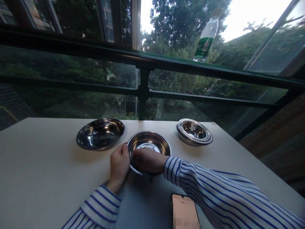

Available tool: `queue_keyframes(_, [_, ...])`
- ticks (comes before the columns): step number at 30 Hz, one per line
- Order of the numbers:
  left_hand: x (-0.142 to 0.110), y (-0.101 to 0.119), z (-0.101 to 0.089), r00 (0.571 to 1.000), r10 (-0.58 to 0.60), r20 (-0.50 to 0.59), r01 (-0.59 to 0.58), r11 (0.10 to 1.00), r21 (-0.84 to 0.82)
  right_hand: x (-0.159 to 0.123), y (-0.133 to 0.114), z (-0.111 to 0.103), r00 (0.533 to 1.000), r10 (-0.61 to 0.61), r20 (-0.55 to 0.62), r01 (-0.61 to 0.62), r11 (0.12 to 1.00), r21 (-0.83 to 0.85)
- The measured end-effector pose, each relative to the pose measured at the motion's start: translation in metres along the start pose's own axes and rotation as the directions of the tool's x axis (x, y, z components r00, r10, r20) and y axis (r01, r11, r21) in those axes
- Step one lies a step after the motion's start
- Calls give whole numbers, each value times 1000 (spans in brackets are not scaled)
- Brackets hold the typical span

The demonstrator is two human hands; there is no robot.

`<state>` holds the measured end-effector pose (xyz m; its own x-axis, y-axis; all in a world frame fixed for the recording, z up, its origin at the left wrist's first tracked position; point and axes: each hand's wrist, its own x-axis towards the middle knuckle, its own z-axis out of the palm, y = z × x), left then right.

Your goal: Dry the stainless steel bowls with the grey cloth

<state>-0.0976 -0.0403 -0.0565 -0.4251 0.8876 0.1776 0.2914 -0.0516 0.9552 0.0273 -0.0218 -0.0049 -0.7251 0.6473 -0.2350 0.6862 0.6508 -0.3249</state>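
Observation:
A shiny stainless steel bowl [150, 136] stands at the middle of the white table, right in front of me. My left hand [119, 163] is closed on its left rim, thumb on top. Reaching into the bowl from the right, my right hand [147, 160] is curled closed against the inner left wall. Its fingertips are turned away, so I cannot make out what they hold. Farther left is a wider steel basin [101, 135]. On the right, several steel bowls [194, 132] sit nested in one another.
A phone [184, 210] lies near the front edge, beside my right forearm. Beyond the white table [47, 165] runs a dark green railing [166, 62] with glass panels. A plastic bottle [205, 41] with a green label stands on the railing.

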Motion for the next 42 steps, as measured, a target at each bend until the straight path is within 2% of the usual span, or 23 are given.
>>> queue_keyframes(5, [0,2,1,1000,-7,22,6,1000,9,-28,24,-14,986,-62,153,64,998,-8])
queue_keyframes(7, [0,2,3,999,-2,38,2,1000,5,-34,30,-15,986,-75,152,81,996,-32])
queue_keyframes(10, [0,1,3,999,8,52,-8,1000,1,-22,24,-7,992,-111,63,117,989,-86])
queue_keyframes(13, [1,1,1,997,29,67,-29,1000,-4,4,18,-1,993,-100,-64,89,983,-158])
queue_keyframes(15, [1,1,0,996,41,75,-41,999,-2,14,23,-4,990,-65,-126,38,978,-203])
queue_keyframes(18, [2,2,0,996,41,75,-42,999,9,9,44,-12,985,9,-171,-50,970,-238])
queue_keyframes(20, [2,2,2,997,35,68,-36,999,14,-4,56,-14,989,33,-142,-66,969,-239])
queue_keyframes(22, [2,1,4,998,31,58,-32,999,14,-16,58,-14,997,8,-71,-23,975,-220])
queue_keyframes(25, [2,0,5,998,30,48,-30,999,12,-18,45,-8,995,-91,39,96,983,-156])
queue_keyframes(27, [1,0,4,998,35,50,-36,999,11,-8,33,-5,991,-130,40,134,982,-131])
queue_keyframes(31, [2,1,1,996,58,61,-59,998,15,13,33,-6,993,-25,-118,4,985,-171])
queue_keyframes(36, [2,2,4,996,62,66,-64,998,20,8,55,-9,953,154,-260,-200,967,-159])
queue_keyframes(39, [2,2,5,996,62,71,-64,998,28,13,45,-2,931,216,-293,-249,965,-79])
queue_keyframes(42, [2,2,5,997,63,54,-65,997,39,24,22,8,930,223,-292,-219,975,46])
